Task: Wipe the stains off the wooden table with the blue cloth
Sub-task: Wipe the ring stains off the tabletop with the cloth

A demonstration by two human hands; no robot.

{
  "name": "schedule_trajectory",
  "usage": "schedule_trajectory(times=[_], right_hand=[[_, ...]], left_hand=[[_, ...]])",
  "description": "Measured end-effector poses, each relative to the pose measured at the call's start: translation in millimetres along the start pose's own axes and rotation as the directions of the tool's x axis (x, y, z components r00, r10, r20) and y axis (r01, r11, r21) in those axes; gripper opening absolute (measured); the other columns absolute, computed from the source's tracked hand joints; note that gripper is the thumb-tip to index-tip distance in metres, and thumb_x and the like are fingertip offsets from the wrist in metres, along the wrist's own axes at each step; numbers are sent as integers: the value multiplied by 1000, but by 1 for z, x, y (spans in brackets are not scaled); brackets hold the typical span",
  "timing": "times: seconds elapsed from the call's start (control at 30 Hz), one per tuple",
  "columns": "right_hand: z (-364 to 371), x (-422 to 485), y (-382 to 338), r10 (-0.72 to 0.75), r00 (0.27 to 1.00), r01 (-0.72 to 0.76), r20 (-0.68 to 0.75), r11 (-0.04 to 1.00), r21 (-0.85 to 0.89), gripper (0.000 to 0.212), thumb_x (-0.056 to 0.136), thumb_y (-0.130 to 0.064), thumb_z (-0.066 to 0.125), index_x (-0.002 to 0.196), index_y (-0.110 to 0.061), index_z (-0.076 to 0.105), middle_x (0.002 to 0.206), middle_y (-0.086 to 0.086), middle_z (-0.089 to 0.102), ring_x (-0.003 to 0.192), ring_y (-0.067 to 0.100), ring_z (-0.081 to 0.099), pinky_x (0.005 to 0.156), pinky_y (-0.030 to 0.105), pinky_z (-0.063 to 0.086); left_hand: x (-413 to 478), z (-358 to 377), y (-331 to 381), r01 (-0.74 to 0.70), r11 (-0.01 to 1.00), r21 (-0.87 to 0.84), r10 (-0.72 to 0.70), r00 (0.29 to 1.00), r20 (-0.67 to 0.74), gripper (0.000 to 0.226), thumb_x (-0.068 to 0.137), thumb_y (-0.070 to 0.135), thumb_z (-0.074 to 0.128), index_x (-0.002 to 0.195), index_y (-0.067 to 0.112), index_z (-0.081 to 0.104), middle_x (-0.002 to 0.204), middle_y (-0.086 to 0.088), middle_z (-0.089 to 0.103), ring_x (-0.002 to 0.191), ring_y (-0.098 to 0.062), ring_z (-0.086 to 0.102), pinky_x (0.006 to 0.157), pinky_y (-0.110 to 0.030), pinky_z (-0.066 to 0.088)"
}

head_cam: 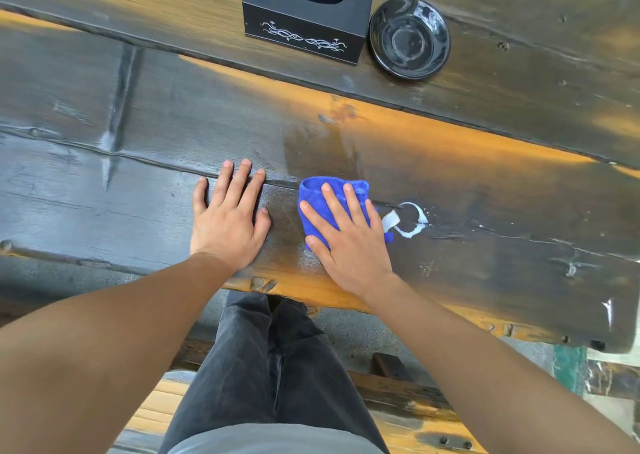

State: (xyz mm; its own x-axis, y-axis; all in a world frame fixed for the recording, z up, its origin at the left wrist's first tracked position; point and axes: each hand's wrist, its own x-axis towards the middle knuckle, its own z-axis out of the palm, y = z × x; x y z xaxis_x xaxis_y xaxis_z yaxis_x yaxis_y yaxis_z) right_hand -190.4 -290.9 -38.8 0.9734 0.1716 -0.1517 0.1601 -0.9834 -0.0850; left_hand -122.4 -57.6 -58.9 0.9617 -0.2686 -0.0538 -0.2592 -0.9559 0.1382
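A bunched blue cloth point(313, 199) lies on the dark wooden table point(485, 183) near its front edge. My right hand point(346, 239) presses flat on the cloth, fingers spread over it. Just right of the cloth is a white ring-shaped stain point(412, 223) with small white splashes around it. A damp, darker streak point(318, 148) runs on the wood beyond the cloth. My left hand point(230, 218) rests flat on the bare table to the left of the cloth, fingers apart, holding nothing.
A black tissue box point(304, 34) with white ornament stands at the back of the table. A black glossy bowl point(409, 37) sits beside it on the right. The table's front edge runs just under my wrists; a wooden bench point(408, 394) and my legs are below.
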Motion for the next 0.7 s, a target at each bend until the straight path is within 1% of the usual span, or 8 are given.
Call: schedule_trajectory(times=[0.23, 0.37, 0.47, 0.53, 0.57, 0.6, 0.67, 0.7], right_hand=[[12, -57, -2, 38, 998, -38, 55, 999, -9, 59, 104, -58, 23, 160, -40, 17, 168, -5, 18, 157, 25, 11, 123, 49, 18], [12, -82, 0, 65, 997, -66, 50, 997, 32, 53, 103, -53, 35, 155, -38, 34, 163, -11, 32, 153, 15, 24, 117, 38, 24], [6, -104, 4, 96, 994, -101, 44, 987, 125, 47, 101, -47, 43, 145, -34, 53, 155, -13, 46, 148, 11, 36, 108, 33, 37], [1, -119, 8, 124, 991, -132, 48, 966, 224, 41, 100, -41, 52, 139, -31, 61, 150, -14, 51, 145, 10, 41, 105, 33, 43], [-2, -124, 8, 171, 983, -181, 59, 933, 312, 39, 100, -38, 55, 137, -29, 62, 148, -15, 52, 144, 8, 41, 107, 33, 43], [-6, -128, 9, 248, 965, -259, 83, 866, 429, 37, 102, -35, 54, 137, -28, 63, 146, -18, 52, 143, 5, 41, 111, 33, 41], [-19, -128, 12, 450, 884, -413, 121, 635, 653, 37, 104, -39, 46, 136, -30, 63, 139, -26, 54, 135, -5, 43, 115, 31, 37], [-28, -123, 17, 544, 830, -454, 123, 530, 717, 39, 104, -43, 41, 135, -32, 62, 134, -30, 55, 132, -10, 44, 114, 29, 38]], left_hand=[[0, 2, -1, 1, 1000, 1, -1, 1000, 7, 63, 98, 45, 35, 159, 31, 25, 169, 5, 21, 159, -20, 12, 123, -54, 8], [1, -2, 2, 9, 1000, -13, -8, 999, 38, 63, 98, 45, 34, 159, 32, 25, 169, 5, 21, 159, -20, 11, 123, -53, 7], [0, -8, 3, 11, 999, -43, -8, 999, 54, 63, 98, 44, 32, 159, 29, 26, 170, 2, 20, 159, -21, 10, 123, -55, 8], [-1, -11, 7, -9, 998, -69, 11, 1000, 28, 63, 98, 42, 33, 158, 26, 28, 170, -2, 18, 159, -23, 13, 122, -54, 8], [-1, -12, 12, -36, 997, -75, 37, 999, 9, 63, 98, 42, 34, 158, 25, 27, 170, -3, 17, 158, -23, 14, 122, -53, 8], [0, -13, 21, -69, 994, -81, 69, 998, -3, 64, 98, 43, 34, 158, 25, 27, 170, -3, 17, 158, -23, 15, 122, -53, 9], [1, -11, 45, -113, 987, -112, 115, 993, 12, 63, 99, 44, 33, 159, 27, 25, 171, -1, 16, 159, -21, 13, 122, -54, 11], [2, -9, 57, -112, 986, -126, 118, 992, 37, 62, 100, 44, 32, 160, 29, 23, 171, 0, 15, 159, -21, 12, 123, -55, 12]])
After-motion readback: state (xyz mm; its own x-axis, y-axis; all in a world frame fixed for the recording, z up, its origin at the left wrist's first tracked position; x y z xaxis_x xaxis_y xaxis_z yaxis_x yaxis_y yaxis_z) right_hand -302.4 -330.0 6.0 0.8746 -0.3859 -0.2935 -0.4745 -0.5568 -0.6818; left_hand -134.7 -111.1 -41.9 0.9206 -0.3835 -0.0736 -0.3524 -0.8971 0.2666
